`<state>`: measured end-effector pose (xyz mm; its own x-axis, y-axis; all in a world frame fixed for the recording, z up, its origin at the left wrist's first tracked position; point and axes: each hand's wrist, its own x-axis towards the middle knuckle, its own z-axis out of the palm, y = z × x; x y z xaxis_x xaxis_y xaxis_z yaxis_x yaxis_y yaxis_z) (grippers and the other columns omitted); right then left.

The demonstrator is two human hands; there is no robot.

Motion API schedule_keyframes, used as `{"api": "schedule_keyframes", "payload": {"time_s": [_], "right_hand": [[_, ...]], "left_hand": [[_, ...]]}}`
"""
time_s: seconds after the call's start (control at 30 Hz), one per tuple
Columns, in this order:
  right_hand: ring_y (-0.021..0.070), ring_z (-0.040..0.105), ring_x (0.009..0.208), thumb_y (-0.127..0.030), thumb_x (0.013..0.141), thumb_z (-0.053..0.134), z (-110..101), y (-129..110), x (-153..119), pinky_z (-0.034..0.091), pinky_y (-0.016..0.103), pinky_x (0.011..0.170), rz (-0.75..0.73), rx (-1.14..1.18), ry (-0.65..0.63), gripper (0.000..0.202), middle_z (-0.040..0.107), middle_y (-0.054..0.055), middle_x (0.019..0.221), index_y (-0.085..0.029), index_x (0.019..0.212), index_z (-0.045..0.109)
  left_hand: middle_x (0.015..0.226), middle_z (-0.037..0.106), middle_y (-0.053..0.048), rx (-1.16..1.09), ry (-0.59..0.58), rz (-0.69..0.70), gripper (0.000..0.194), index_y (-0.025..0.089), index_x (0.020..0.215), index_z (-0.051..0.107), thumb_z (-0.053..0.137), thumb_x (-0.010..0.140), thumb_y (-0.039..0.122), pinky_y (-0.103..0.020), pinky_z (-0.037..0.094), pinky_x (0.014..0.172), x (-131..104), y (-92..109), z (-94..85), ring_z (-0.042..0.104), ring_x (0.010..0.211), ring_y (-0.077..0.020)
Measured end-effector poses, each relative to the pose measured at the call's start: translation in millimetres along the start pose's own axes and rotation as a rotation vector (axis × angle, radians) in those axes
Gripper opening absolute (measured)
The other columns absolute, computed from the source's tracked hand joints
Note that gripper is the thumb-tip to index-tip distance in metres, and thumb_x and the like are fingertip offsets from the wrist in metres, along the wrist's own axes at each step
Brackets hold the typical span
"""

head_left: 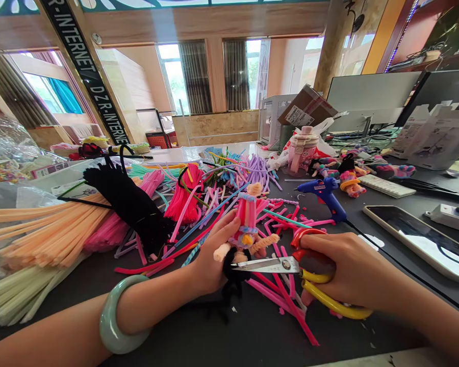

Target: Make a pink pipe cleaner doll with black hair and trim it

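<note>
Taking the blue glue gun (324, 188) as my landmark, the doll (248, 216) is to its left and closer to me, raised off the dark surface (176, 331). My left grip (213, 257) is closed around the doll, its pink dress pointing up and away and its black hair (237, 276) hanging towards me. My right grip (344, 257) is wrapped round the handles of the scissors (270, 265), on the near side of the glue gun. The blades lie across the doll's head end, close together; I cannot tell whether any strands are between them.

For a clean cut, I'd want the doll firm but uncrushed, with the left fingers behind the blades' line. The pale arms sit close by, so I'd angle the tips to take only black strands and snip a little at a time. Loose pink stems (296, 311), left of the glue gun and nearer me, could clutter the lower handle's swing. The right wrist should also stay clear of the black cord (382, 260), right of the glue gun.
</note>
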<state>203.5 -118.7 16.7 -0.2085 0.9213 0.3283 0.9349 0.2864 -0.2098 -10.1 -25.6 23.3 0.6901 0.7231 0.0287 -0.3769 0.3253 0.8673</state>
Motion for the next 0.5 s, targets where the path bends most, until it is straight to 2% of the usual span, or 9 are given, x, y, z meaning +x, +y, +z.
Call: {"api": "schedule_keyframes", "payload": {"time_s": [0.23, 0.33, 0.5], "right_hand": [[0.0111, 0.049, 0.047, -0.038, 0.064, 0.075, 0.8, 1.2, -1.0, 0.031, 0.024, 0.048, -0.062, -0.108, 0.048, 0.026, 0.061, -0.004, 0.06, -0.025, 0.074, 0.054], [0.0112, 0.05, 0.046, -0.044, 0.065, 0.076, 0.6, 0.8, -0.5, 0.03, 0.024, 0.047, -0.079, -0.125, 0.074, 0.029, 0.061, -0.004, 0.059, -0.026, 0.074, 0.056], [0.0133, 0.053, 0.047, -0.053, 0.071, 0.071, 2.3, 2.9, -2.0, 0.031, 0.026, 0.047, -0.145, -0.15, 0.244, 0.032, 0.063, -0.001, 0.06, -0.025, 0.083, 0.061]], "left_hand": [[0.064, 0.061, 0.0, 0.017, 0.03, 0.008, 0.036, 0.02, 0.082, 0.055, 0.077, 0.073, 0.047, -0.026, 0.052, 0.052, -0.6, 3.0, 3.3, 0.067, 0.059, -0.0191], [0.065, 0.064, -0.002, 0.014, 0.036, 0.01, 0.033, 0.022, 0.082, 0.056, 0.077, 0.073, 0.046, -0.029, 0.054, 0.054, 0.4, 2.8, 3.1, 0.069, 0.064, -0.0221], [0.072, 0.068, -0.005, -0.003, 0.061, 0.059, 0.029, 0.023, 0.089, 0.06, 0.076, 0.074, 0.042, -0.033, 0.058, 0.061, 3.3, -3.7, -5.3, 0.072, 0.074, -0.0252]]}}
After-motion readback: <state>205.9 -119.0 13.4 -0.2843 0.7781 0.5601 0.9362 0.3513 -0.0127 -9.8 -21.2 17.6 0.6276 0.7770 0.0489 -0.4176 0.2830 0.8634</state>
